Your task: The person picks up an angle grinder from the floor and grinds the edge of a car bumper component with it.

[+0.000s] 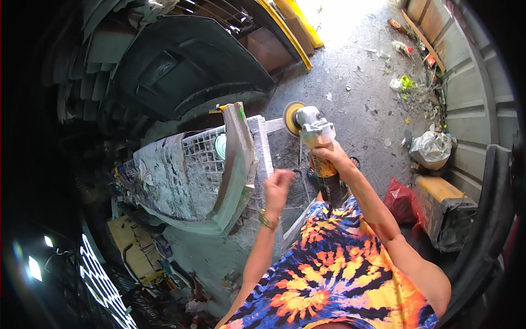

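Note:
My right hand (335,157) is wrapped round the yellow-and-black body of an angle grinder (316,127). The grinder's silver head points away from me, and its round yellowish disc (294,118) sits at the head's left side, apart from the long curved panel. My left hand (280,186), with a gold watch on the wrist, hovers right of that panel; its fingers are curled in and nothing shows in them. The whitish-grey curved panel (239,159), with a rough, ragged edge, lies over a dusty white wire-mesh rack (204,145).
A dark car bonnet (186,66) leans among stacked panels at the far left. Litter lies along the corrugated wall (472,115) on the right. Nearer me there are a white plastic bag (433,148), a red bag (401,202) and a yellow-topped box (442,211).

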The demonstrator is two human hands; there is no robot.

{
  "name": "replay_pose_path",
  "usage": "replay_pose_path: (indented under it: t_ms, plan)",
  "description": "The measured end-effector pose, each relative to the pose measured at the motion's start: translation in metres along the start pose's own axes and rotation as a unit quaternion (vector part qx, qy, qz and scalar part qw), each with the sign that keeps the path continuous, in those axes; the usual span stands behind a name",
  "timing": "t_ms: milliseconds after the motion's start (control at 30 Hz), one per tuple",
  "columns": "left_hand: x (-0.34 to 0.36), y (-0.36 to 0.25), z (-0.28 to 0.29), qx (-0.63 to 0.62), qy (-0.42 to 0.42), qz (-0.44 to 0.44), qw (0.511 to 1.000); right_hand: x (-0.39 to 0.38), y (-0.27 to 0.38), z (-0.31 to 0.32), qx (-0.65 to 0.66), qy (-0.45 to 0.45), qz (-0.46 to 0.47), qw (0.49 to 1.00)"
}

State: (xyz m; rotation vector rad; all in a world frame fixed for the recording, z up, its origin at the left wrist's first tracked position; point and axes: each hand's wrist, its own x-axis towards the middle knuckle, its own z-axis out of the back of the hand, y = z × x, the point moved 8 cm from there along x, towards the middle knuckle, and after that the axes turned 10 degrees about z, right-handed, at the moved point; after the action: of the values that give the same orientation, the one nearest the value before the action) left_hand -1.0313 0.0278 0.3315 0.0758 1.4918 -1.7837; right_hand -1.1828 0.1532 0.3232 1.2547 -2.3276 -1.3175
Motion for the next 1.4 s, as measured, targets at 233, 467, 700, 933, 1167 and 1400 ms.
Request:
replay_pose_path:
  t_ms: [233, 467, 700, 933, 1167, 1400]
  plan:
    - [-0.018, -0.007, -0.079, -0.223, 0.105, 0.063, 0.967, 0.029, -0.008, -0.046, 0.077, 0.13, 0.021, 0.988]
    - [-0.033, -0.009, -0.037, -0.041, -0.074, -0.044, 0.995, 0.026, -0.029, -0.049, 0.005, -0.032, -0.03, 0.999]
    - [-0.075, -0.01, -0.035, 0.088, -0.124, -0.013, 0.988, 0.002, -0.055, -0.052, 0.122, -0.027, -0.071, 0.99]
    - [-0.088, 0.016, -0.041, 0.073, -0.078, 0.026, 0.994, -0.017, -0.084, -0.052, 0.167, -0.01, -0.095, 0.981]
    - [-0.099, 0.022, -0.041, 0.065, -0.079, 0.04, 0.994, -0.027, -0.097, -0.051, 0.176, -0.005, -0.117, 0.977]
    - [-0.097, 0.023, -0.039, 0.072, -0.081, 0.033, 0.994, -0.028, -0.097, -0.05, 0.188, -0.021, -0.115, 0.975]
